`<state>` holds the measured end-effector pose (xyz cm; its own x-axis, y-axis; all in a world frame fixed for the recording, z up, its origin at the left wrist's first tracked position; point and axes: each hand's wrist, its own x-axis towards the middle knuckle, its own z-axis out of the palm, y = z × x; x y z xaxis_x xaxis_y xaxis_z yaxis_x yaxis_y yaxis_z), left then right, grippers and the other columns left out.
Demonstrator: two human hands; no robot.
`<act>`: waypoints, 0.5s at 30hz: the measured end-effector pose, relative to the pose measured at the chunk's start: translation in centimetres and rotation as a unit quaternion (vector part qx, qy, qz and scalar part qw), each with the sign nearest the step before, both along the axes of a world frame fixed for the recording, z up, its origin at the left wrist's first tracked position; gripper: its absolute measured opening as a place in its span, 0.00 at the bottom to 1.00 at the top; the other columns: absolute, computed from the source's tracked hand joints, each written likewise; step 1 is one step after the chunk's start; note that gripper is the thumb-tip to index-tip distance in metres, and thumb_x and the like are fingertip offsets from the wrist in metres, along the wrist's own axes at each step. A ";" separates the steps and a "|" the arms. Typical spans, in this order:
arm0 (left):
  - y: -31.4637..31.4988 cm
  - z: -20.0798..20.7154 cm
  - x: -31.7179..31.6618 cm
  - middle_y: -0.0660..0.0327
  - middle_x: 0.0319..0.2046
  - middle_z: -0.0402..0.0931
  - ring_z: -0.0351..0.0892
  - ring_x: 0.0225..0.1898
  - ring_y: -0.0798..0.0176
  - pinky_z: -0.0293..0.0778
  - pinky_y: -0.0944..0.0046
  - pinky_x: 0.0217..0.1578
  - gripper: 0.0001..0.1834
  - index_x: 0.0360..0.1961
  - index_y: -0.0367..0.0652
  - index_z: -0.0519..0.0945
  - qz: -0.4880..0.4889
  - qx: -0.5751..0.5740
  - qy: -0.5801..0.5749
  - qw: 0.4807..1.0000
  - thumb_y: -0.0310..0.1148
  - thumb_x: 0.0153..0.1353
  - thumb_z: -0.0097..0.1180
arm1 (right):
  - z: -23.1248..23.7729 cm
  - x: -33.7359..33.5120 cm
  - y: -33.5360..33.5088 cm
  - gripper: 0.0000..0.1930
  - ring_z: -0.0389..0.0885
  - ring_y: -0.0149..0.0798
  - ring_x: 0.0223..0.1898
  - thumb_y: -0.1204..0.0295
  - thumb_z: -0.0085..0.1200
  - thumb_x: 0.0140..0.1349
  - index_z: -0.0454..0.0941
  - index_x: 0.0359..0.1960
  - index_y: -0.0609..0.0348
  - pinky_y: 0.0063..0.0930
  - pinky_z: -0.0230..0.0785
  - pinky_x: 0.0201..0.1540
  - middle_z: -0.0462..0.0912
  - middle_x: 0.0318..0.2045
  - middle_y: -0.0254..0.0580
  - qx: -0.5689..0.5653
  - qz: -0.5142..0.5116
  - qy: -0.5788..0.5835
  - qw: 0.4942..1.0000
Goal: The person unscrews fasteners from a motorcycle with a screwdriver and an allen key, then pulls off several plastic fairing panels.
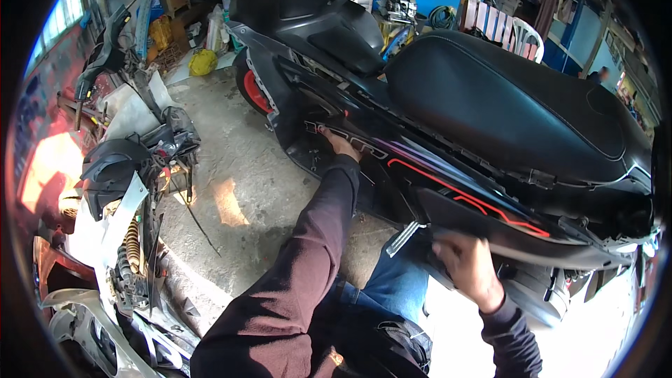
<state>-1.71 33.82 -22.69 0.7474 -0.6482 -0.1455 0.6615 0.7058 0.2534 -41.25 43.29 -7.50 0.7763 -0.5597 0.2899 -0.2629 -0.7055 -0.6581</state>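
A long black side panel [448, 185] with red and pale stripes runs along the lower flank of a black scooter [308, 21]. Toward its front end, my left hand [341, 145] grips the panel, thumb against its face and the other fingers mostly hidden. My right hand [470, 266] is at the panel's lower edge, further back. Its fingers are curled and blurred by motion, so whatever they hold cannot be made out. Just left of that hand, a silver metal footpeg [404, 236] sticks out below the panel.
The long black seat [504, 91] sits above the panel. To the left, removed fairings and parts [115, 175] are heaped along the wall, with a spring shock absorber [131, 245] among them. A yellow bag [203, 62] lies on the concrete floor [245, 126]. White plastic chairs [525, 38] stand behind the scooter.
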 end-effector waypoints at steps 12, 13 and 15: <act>-0.5 0.1 -1.5 0.62 0.50 0.72 0.74 0.50 0.56 0.74 0.51 0.48 0.45 0.55 0.57 0.73 0.017 0.090 0.052 0.994 0.77 0.55 0.24 | 3.0 21.6 -8.1 0.15 0.81 0.53 0.35 0.63 0.62 0.48 0.78 0.30 0.64 0.42 0.73 0.39 0.80 0.32 0.55 -0.389 0.049 0.192 0.900; -0.7 0.8 -2.9 0.63 0.49 0.73 0.74 0.48 0.57 0.74 0.53 0.47 0.42 0.53 0.54 0.73 0.018 0.081 0.051 0.995 0.74 0.57 0.25 | 2.9 22.5 -9.2 0.15 0.81 0.53 0.35 0.63 0.62 0.48 0.78 0.30 0.64 0.42 0.73 0.39 0.80 0.32 0.55 -0.392 0.043 0.200 0.897; 0.4 0.9 -2.1 0.64 0.47 0.73 0.74 0.47 0.58 0.74 0.55 0.46 0.39 0.51 0.52 0.74 0.042 0.076 0.046 0.995 0.71 0.60 0.26 | 2.1 25.9 -9.5 0.16 0.81 0.54 0.37 0.62 0.63 0.47 0.79 0.28 0.64 0.43 0.73 0.41 0.81 0.29 0.55 -0.377 0.035 0.099 0.920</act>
